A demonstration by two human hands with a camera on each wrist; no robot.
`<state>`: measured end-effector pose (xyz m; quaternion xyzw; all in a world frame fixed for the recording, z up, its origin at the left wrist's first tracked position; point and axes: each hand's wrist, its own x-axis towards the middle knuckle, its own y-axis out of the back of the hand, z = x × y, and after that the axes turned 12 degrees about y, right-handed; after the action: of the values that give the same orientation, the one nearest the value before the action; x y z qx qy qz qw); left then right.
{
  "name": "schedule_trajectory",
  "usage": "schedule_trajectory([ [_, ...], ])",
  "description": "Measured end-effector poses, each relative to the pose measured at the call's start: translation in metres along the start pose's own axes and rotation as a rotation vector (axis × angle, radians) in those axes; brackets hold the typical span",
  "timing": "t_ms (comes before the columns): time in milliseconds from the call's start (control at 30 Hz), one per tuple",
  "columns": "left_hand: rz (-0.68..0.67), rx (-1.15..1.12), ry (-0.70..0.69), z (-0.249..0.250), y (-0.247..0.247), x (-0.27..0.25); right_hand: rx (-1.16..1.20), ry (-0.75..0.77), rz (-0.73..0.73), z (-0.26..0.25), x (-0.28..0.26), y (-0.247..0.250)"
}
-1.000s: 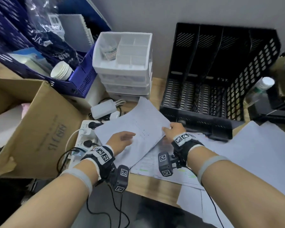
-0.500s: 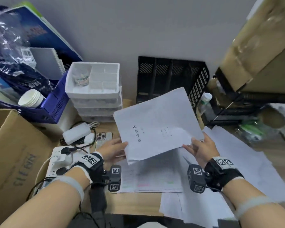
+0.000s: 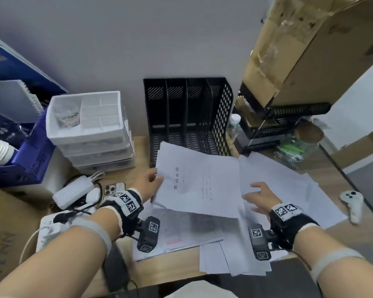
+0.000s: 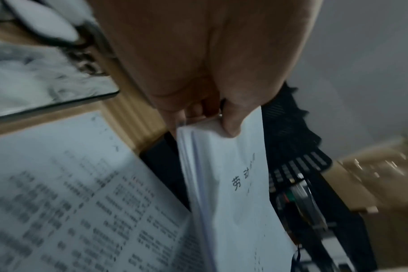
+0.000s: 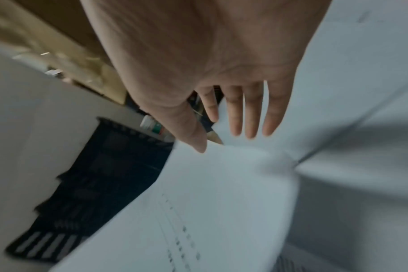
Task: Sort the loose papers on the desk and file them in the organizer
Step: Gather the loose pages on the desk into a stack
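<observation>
In the head view, the left hand point(image 3: 148, 181) pinches a sheaf point(image 3: 197, 186) at frame centre, below the organizer point(image 3: 187, 117), while the right hand point(image 3: 261, 197) hovers spread over loose papers point(image 3: 289, 190). The left wrist view shows thumb and fingers point(image 4: 231, 125) clamping the sheaf's edge. The right wrist view shows straight fingers point(image 5: 252, 114) holding nothing.

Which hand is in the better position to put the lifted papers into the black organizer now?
Left, probably. The left hand already pinches the lifted papers by their edge, just in front of the black organizer. The right hand is open and holds nothing, beside the papers.
</observation>
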<state>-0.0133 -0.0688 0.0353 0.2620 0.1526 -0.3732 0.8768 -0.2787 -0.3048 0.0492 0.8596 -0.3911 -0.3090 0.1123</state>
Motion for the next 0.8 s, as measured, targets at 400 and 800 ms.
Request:
schedule_trajectory([
  [400, -0.147, 0.374, -0.454, 0.063, 0.008, -0.019, -0.294, 0.607, -0.325, -0.071, 0.015, -0.025],
  [800, -0.248, -0.544, 0.226, 0.013, 0.002, -0.037, -0.126, 0.520, -0.209, -0.040, 0.017, -0.013],
])
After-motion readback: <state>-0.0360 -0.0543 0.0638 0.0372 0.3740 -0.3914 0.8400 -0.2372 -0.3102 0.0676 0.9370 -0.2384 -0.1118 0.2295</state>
